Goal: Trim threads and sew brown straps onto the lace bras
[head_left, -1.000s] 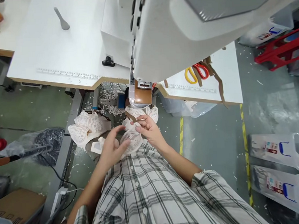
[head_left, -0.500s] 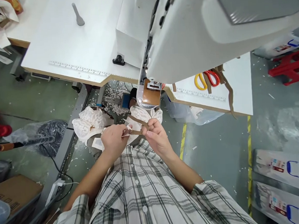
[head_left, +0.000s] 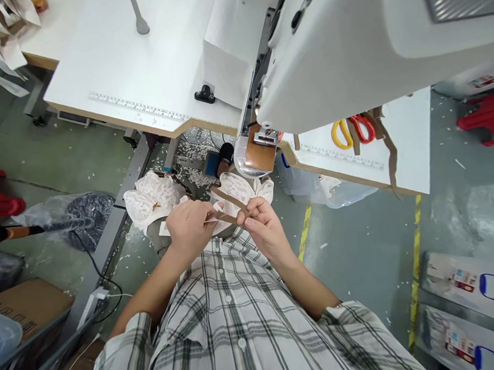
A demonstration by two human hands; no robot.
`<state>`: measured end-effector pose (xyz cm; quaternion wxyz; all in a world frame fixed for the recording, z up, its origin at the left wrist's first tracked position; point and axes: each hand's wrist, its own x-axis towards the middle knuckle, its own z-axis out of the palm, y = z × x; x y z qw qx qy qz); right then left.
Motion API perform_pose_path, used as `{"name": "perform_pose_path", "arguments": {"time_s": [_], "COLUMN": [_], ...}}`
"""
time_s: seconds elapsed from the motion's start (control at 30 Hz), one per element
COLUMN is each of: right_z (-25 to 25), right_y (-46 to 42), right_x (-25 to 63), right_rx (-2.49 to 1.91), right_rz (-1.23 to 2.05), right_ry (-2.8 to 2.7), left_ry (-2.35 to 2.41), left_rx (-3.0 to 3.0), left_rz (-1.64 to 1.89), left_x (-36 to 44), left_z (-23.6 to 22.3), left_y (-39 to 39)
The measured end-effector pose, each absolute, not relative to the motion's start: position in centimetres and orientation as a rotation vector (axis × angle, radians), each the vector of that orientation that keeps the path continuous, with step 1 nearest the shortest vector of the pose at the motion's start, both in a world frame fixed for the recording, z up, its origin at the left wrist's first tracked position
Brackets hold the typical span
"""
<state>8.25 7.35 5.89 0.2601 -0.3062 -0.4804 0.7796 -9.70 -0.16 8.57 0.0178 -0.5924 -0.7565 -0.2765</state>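
Over my lap, my left hand (head_left: 191,226) is closed in a pinch on a brown fabric strap, with a bit of white material at the fingertips. My right hand (head_left: 266,227) pinches the same brown strap (head_left: 231,199) where it folds back, so two lengths run leftward from it. A white lace bra lies across my lap below the hands; its left cup (head_left: 149,197) carries a small brown bow, and its right cup (head_left: 239,186) sits under the sewing machine's arm end. What exactly the left fingertips cover is hidden.
A sewing machine (head_left: 339,51) overhangs the white table (head_left: 109,59). Yellow- and red-handled scissors (head_left: 342,134) lie among brown strips at right. A grey peg-like part (head_left: 139,15) stands on the tabletop. Plastic bins (head_left: 466,283) and a red stool (head_left: 485,117) are at right.
The view has shifted a little, so the table and machine sit further right. Both hands keep their pinch, and the strap between them is angled slightly differently.
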Motion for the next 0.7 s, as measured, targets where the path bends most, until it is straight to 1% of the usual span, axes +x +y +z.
{"name": "perform_pose_path", "arguments": {"time_s": [0.07, 0.1, 0.17, 0.2, 0.27, 0.33, 0.4, 0.53, 0.63, 0.7], "right_z": [5.9, 6.0, 6.3, 6.5, 7.0, 7.3, 7.4, 7.3, 7.2, 6.9], "right_y": [8.1, 8.5, 9.3, 9.5, 9.7, 9.6, 9.4, 9.0, 9.0, 9.3], "right_x": [8.7, 8.9, 9.2, 9.1, 8.6, 7.7, 6.8, 6.0, 6.6, 7.4], "right_rx": [-0.902, -0.97, -1.058, -1.035, -0.838, -0.601, -0.478, -0.411, -0.343, -0.455], "right_rz": [2.009, 1.872, 1.478, 1.3, 1.12, 1.087, 1.069, 1.016, 0.993, 1.007], "right_ry": [-1.584, -1.75, -2.018, -2.102, -2.22, -2.287, -2.293, -2.261, -2.285, -2.205], "left_ry": [-2.266, -2.218, -2.113, -2.06, -1.965, -1.903, -1.879, -1.878, -1.861, -1.841], "left_rx": [-1.849, -1.861, -1.909, -1.94, -2.002, -2.043, -2.056, -2.116, -2.178, -2.271], "left_rz": [-0.875, -0.892, -0.946, -0.979, -1.032, -1.053, -1.043, -1.006, -1.057, -1.134], "left_x": [-9.9, -10.0, -10.2, -10.3, -10.4, -10.5, -10.5, -10.4, -10.4, -10.7], "left_z": [8.4, 8.2, 7.9, 7.8, 7.5, 7.4, 7.2, 7.0, 7.2, 7.7], "left_y": [-0.2, -0.2, -0.2, -0.2, -0.2, -0.2, -0.2, -0.1, -0.6, -1.7]}}
